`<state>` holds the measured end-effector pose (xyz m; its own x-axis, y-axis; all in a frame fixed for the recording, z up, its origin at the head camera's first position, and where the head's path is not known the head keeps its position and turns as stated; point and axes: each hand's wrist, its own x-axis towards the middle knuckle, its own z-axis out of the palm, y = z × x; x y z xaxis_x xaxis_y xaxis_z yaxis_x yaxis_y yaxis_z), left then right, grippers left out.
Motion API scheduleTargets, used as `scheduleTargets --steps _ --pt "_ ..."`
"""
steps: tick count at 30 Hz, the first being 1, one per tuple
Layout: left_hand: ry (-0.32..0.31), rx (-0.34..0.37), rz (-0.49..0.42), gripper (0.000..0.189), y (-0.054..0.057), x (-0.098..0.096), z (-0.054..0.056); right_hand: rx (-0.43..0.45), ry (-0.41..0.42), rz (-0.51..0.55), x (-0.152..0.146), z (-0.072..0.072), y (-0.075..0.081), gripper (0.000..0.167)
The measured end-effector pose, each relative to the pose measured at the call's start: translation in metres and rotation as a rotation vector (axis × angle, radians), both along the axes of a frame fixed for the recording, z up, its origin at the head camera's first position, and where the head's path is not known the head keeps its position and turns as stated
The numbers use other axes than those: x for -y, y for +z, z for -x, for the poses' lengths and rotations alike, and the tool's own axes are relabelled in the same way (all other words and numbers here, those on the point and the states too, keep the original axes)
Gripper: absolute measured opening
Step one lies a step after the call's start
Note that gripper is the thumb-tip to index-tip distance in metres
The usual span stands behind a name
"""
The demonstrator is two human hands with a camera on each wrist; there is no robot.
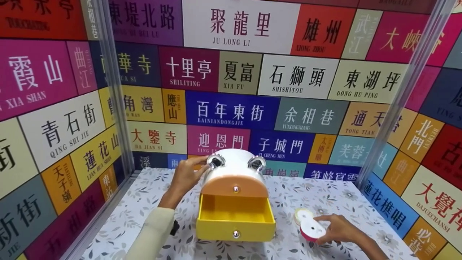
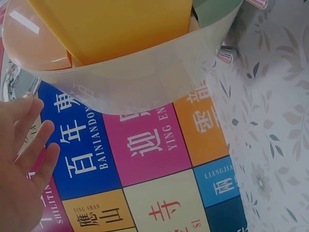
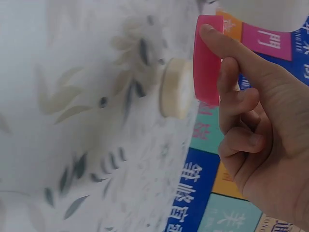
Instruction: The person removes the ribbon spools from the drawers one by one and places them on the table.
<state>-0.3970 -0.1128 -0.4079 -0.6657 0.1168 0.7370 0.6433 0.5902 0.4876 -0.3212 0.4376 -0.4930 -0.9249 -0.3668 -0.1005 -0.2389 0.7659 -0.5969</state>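
Observation:
A white frog-shaped drawer box point(image 1: 232, 162) with bulging silver-ringed eyes stands on the table. Its orange upper drawer point(image 1: 216, 186) is closed and the yellow lower drawer point(image 1: 216, 231) is pulled out, its inside bare. My left hand point(image 1: 186, 175) touches the box's left eye point(image 1: 216, 161), fingers mostly straight in the left wrist view. To the right of the box, my right hand point(image 1: 339, 228) pinches a red tape roll point(image 3: 207, 63), white-faced with a small dark hole, between thumb and fingers. A cream tape roll point(image 3: 175, 89) rests on the table just behind it.
The table is covered with a leaf-patterned cloth point(image 1: 144, 202). Colourful sign-printed panels point(image 1: 231, 108) rise behind it and on both sides, with clear corner posts point(image 1: 117, 90). A small black object point(image 1: 174, 228) lies partly hidden beside the left forearm.

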Motion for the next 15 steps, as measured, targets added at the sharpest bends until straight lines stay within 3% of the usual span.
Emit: scheduleTargets --steps 7,15 --pt "-0.003 -0.026 0.009 0.036 -0.001 0.001 0.001 0.068 -0.113 -0.064 -0.015 -0.01 -0.02 0.085" --pt "0.0 0.007 0.001 0.038 0.0 -0.001 0.0 0.134 -0.23 -0.109 -0.012 -0.016 -0.034 0.088"
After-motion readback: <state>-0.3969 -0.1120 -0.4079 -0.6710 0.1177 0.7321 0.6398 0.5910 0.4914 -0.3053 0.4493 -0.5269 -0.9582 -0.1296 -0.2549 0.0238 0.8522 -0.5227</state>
